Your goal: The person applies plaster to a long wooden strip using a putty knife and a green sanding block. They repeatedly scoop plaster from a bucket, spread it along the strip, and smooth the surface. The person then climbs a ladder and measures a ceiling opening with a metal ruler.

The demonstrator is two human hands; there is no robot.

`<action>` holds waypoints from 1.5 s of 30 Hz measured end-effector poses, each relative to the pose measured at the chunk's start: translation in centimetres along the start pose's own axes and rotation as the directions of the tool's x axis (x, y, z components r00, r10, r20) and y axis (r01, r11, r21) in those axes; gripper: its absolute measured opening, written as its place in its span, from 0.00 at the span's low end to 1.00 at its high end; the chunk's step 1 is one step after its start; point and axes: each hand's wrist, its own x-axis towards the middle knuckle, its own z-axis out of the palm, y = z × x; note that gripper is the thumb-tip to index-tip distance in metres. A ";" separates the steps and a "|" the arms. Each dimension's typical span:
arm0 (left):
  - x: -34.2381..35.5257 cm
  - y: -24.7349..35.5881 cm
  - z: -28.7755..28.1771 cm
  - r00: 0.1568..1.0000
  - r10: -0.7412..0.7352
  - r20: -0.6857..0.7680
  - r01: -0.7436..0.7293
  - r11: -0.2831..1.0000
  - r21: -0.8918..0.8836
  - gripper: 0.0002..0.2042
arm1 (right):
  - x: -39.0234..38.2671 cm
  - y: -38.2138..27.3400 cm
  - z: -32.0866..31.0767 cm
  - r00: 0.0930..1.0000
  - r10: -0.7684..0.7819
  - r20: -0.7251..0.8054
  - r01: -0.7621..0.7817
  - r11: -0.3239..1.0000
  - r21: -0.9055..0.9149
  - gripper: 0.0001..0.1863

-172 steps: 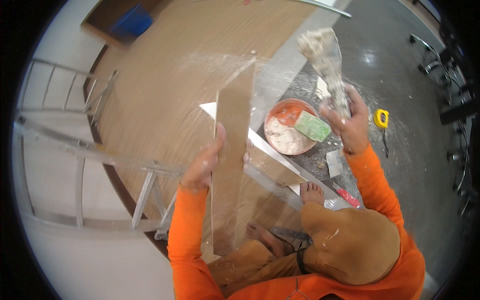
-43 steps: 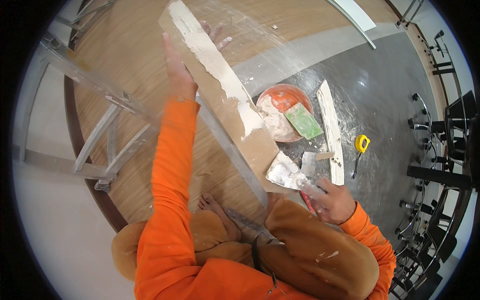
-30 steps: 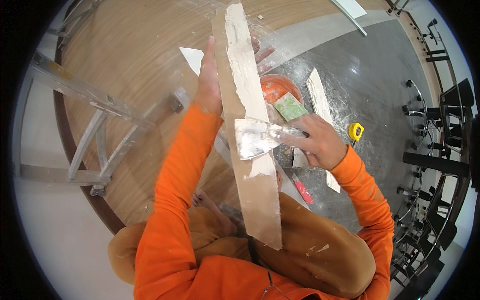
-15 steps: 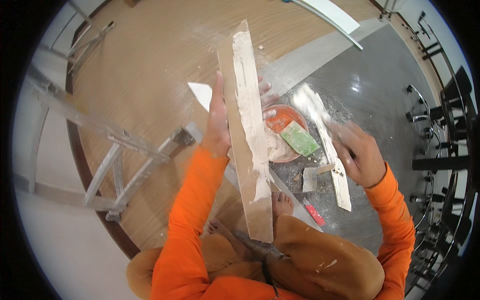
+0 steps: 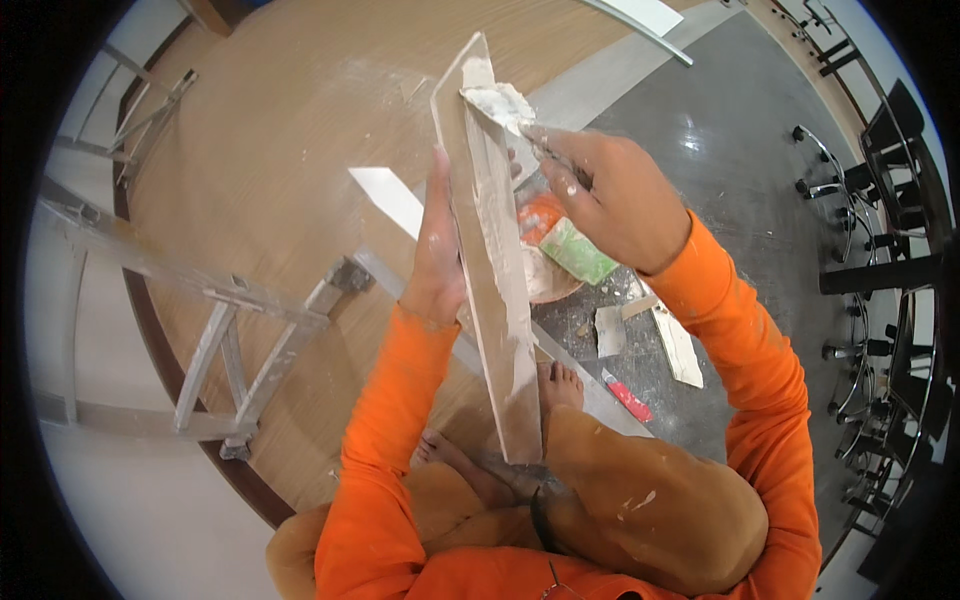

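Note:
A long tan board (image 5: 480, 260), streaked with cream plaster down its length, is held lengthwise in front of me by my left hand (image 5: 438, 245), its fingertips partly hidden behind it. My right hand (image 5: 610, 200) grips a putty knife (image 5: 492, 102), whose plaster-coated blade lies against the board's upper end. Behind both, partly hidden, sits a round tub (image 5: 550, 285) with an orange inside and cream paste; a green plastic pad (image 5: 578, 250) rests in it. Below, a red-handled cutter (image 5: 627, 397) lies on the floor near my bare foot (image 5: 560, 385).
An aluminium ladder (image 5: 280, 300) lies along the left by the wall. Plastered strips (image 5: 678, 345) and scraps (image 5: 609, 330) are on the grey floor; a white offcut (image 5: 390, 200) is on the wood floor. Black wheeled chairs (image 5: 890, 210) line the right edge. A long metal profile (image 5: 650, 40) lies at the top.
My right hand has swung up and left, bringing the knife blade from beside the tub onto the board's top. The plaster along the board reaches further down than earlier frames showed.

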 end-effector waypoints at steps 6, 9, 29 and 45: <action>0.6 1.4 -4.8 0.996 0.089 -0.023 -0.090 0.993 -0.078 0.46 | -7.3 -2.2 6.0 0.989 -0.009 0.150 0.018 0.998 -0.059 0.21; 0.9 3.0 -7.5 0.983 0.184 -0.006 -0.184 0.982 -0.043 0.46 | -10.8 -3.1 7.6 0.961 -0.022 0.274 0.035 0.999 -0.041 0.29; 1.0 4.2 -4.6 0.992 -0.053 0.110 0.060 0.996 -0.059 0.44 | -4.9 3.8 -1.0 0.979 -0.197 0.047 0.192 0.977 0.092 0.28; -0.5 1.5 4.0 0.997 -0.070 0.035 0.064 0.985 0.157 0.29 | 2.0 11.3 -13.4 0.871 -0.492 -0.008 0.359 0.648 -0.672 0.40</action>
